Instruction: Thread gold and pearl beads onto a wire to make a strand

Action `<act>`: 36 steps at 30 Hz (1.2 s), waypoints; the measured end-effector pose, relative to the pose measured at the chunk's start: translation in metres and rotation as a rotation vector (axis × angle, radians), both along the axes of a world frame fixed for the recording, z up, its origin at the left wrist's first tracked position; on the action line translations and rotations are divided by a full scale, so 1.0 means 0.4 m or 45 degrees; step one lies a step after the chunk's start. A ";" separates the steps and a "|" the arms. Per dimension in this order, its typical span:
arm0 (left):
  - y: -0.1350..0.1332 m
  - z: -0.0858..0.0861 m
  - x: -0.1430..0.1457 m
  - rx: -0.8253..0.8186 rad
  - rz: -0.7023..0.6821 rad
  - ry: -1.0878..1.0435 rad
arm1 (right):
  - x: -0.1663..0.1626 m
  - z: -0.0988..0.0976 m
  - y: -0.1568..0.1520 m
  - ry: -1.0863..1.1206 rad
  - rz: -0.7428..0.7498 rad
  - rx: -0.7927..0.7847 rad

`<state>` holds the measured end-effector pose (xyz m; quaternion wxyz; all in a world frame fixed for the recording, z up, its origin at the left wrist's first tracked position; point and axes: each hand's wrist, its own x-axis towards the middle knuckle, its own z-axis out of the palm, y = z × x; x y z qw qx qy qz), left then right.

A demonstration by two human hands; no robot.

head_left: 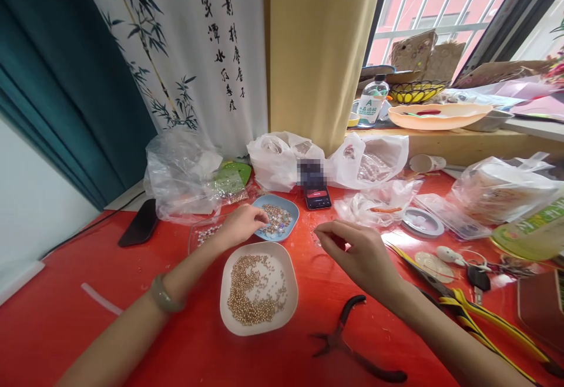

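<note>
My left hand (244, 225) reaches over the left rim of a blue dish (294, 208), its fingertips pinched together close to the mixed shiny beads (277, 218) inside. Anything between those fingertips is too small to make out. To the right, above the red tabletop, my right hand (359, 252) is closed with thumb and forefinger together; what it pinches, if anything, cannot be seen clearly. Below the blue dish stands a white dish (288, 256) with many small gold beads (244, 299). A clear tray (191, 237) of pale beads lies partly behind my left wrist.
Black-handled cutters (338, 337) lie in front; yellow-and-black pliers (453, 302) lie beside my right forearm. A lit phone (318, 198) leans against plastic bags (275, 158) at the back. Keys (478, 278), a spool (422, 222) and a dark phone-like slab (138, 222) are at the sides.
</note>
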<state>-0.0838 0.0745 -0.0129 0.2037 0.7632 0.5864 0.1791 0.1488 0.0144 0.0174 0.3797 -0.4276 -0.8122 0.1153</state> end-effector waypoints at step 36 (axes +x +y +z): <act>0.069 -0.014 -0.017 -0.025 0.051 0.402 | 0.004 -0.022 0.019 -0.059 -0.004 -0.072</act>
